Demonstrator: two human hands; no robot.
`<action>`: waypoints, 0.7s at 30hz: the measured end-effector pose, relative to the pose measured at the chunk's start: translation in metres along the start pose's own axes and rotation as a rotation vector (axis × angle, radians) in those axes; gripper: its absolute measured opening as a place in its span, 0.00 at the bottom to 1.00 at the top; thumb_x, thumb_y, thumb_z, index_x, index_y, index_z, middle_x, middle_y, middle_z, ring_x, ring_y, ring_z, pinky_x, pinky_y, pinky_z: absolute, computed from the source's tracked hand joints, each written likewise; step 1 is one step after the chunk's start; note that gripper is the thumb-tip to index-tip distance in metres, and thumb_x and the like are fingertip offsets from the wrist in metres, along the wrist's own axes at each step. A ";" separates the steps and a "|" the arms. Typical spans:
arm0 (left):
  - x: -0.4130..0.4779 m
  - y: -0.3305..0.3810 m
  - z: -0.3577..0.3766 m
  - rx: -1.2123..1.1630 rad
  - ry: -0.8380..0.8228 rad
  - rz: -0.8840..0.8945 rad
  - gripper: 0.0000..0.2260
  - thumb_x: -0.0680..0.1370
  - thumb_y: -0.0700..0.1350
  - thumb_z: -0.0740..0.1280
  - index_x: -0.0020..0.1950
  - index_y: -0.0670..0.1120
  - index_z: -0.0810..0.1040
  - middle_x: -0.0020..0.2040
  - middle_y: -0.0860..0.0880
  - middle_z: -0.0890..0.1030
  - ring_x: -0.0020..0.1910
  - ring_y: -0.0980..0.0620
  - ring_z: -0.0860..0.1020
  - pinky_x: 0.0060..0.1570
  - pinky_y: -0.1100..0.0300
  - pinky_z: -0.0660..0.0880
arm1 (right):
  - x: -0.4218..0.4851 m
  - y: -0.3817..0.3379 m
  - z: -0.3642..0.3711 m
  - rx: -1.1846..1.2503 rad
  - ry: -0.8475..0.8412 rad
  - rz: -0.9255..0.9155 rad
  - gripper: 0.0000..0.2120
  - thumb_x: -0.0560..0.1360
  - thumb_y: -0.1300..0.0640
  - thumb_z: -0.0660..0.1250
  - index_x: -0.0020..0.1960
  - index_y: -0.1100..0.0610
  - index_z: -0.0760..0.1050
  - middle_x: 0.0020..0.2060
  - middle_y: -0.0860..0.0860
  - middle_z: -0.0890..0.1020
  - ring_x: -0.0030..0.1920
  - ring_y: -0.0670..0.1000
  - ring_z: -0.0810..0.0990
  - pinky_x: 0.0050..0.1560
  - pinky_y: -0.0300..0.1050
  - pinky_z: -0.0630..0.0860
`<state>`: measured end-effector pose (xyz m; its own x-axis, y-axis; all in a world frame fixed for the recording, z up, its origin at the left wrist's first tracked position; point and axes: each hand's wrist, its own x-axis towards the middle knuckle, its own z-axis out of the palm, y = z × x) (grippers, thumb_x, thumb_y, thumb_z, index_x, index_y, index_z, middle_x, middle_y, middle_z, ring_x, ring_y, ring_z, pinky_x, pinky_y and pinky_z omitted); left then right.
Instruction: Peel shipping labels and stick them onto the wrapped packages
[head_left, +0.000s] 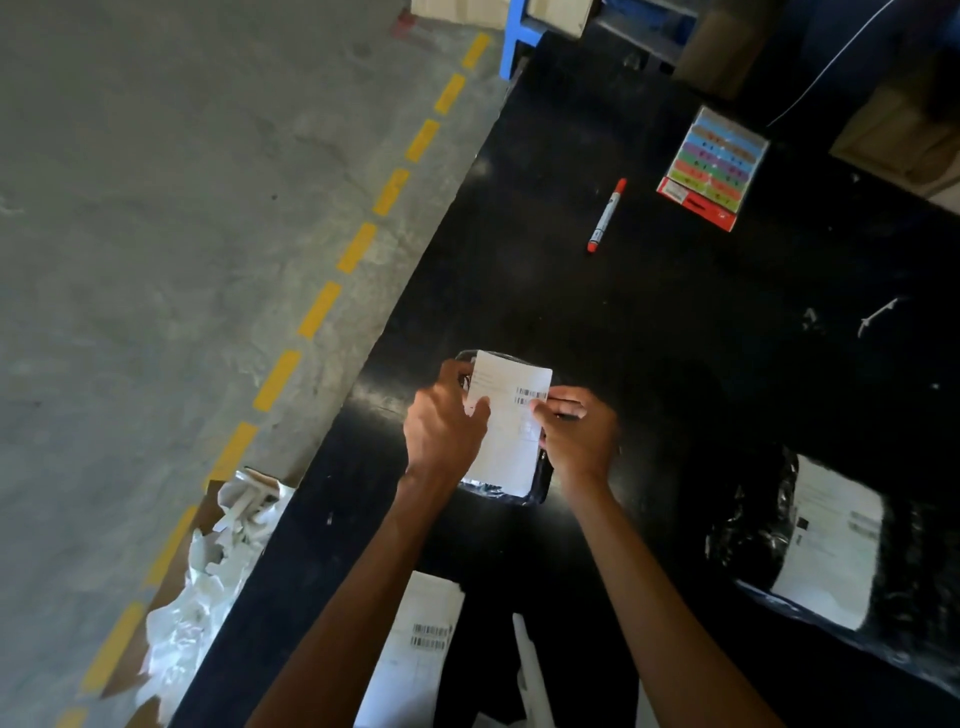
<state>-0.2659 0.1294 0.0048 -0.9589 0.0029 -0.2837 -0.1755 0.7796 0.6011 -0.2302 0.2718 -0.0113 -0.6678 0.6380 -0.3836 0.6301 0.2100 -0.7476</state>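
label (511, 436): lying over the small package (540, 486), mid-table, hard to tell how much is stuck down yet
left hand (441, 428): thumb on the left edge, fingers curled round it
right hand (579, 439): pinching the right edge by the barcode
feel: thin, floppy, tacky underneath, probably creases fast; package likely light and slick, might skid
grip: better kept at the edges, then smoothed from the middle out
edges: table (623, 322) rim just left of the package, scrap box (124, 670) past it
room: plenty open toward the marker (607, 215); second package (748, 530) well off right
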 end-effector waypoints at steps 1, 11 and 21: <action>0.000 0.001 -0.001 0.041 -0.003 -0.002 0.20 0.79 0.52 0.69 0.68 0.47 0.70 0.60 0.44 0.83 0.51 0.44 0.85 0.48 0.54 0.83 | 0.000 0.001 0.000 -0.030 0.012 -0.016 0.10 0.70 0.58 0.78 0.48 0.55 0.80 0.47 0.50 0.87 0.43 0.48 0.86 0.39 0.50 0.86; 0.002 0.005 -0.007 0.329 -0.057 0.047 0.23 0.81 0.52 0.66 0.72 0.47 0.62 0.57 0.43 0.82 0.51 0.44 0.84 0.50 0.54 0.80 | -0.006 -0.009 0.002 -0.405 0.091 -0.206 0.18 0.70 0.47 0.78 0.54 0.54 0.78 0.51 0.52 0.85 0.46 0.53 0.85 0.42 0.42 0.79; 0.001 -0.043 0.028 0.497 0.060 0.525 0.28 0.86 0.57 0.51 0.83 0.49 0.49 0.83 0.43 0.48 0.82 0.42 0.47 0.79 0.46 0.54 | -0.026 0.027 0.006 -0.771 -0.039 -0.757 0.29 0.83 0.48 0.55 0.81 0.54 0.52 0.81 0.56 0.53 0.81 0.57 0.51 0.74 0.57 0.65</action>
<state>-0.2531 0.1132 -0.0428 -0.9018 0.4321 -0.0011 0.4200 0.8773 0.2325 -0.1981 0.2566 -0.0248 -0.9921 0.1255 0.0074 0.1192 0.9581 -0.2604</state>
